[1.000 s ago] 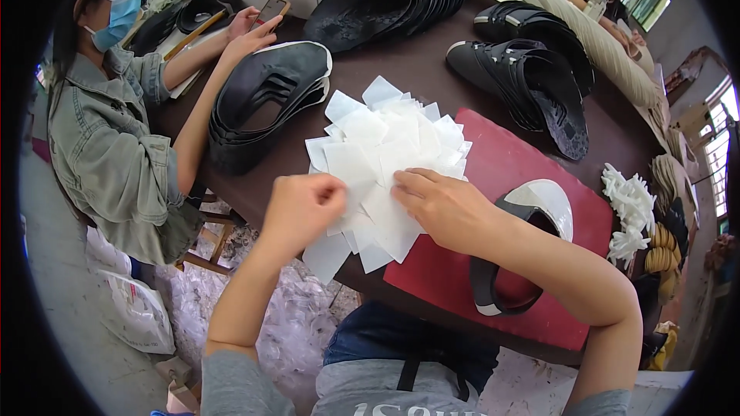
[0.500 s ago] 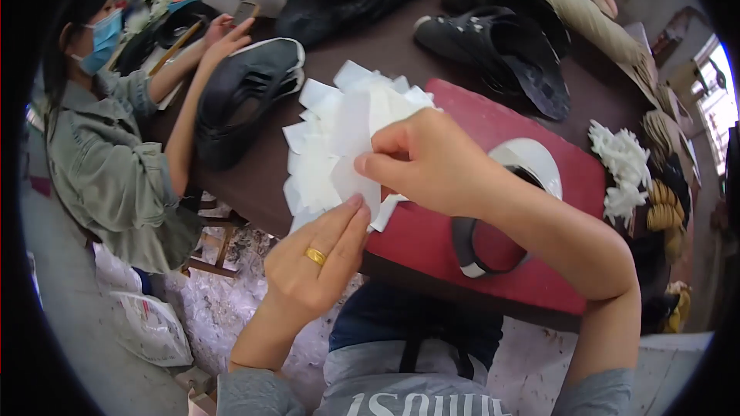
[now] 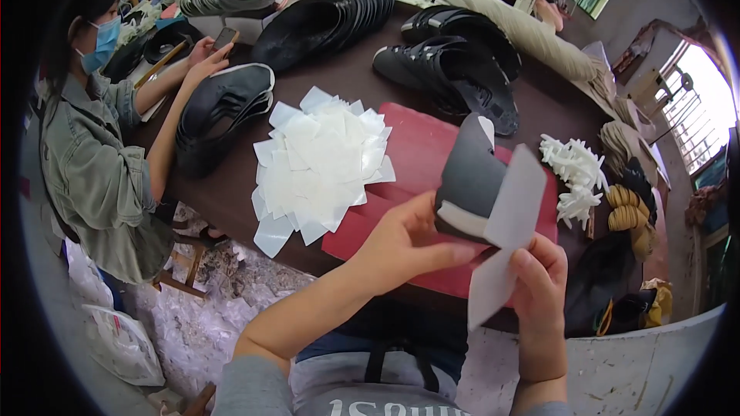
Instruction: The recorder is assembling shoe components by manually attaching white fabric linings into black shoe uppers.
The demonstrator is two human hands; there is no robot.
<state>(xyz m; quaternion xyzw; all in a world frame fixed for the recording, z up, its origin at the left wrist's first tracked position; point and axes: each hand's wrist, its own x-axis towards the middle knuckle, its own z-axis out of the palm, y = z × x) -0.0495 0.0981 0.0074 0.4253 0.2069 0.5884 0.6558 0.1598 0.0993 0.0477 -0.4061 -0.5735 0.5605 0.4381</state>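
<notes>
My left hand (image 3: 401,243) pinches the lower edge of a dark shoe upper piece (image 3: 466,185), fingers closed on it, and holds it raised above the red mat (image 3: 408,146). My right hand (image 3: 539,285) is closed on a white lining sheet (image 3: 505,227), thumb and fingertips clamping its lower half; the sheet lies against the right face of the dark piece. Both pieces sit over the mat's near right part. To join them well, I judge the sheet's edges should be squared to the piece's outline before pressing, working from the pinched end outward so that no crease forms. Left of the mat lies the fan of white sheets (image 3: 320,162); beyond it, black soles (image 3: 220,108) and a seated co-worker (image 3: 92,154).
</notes>
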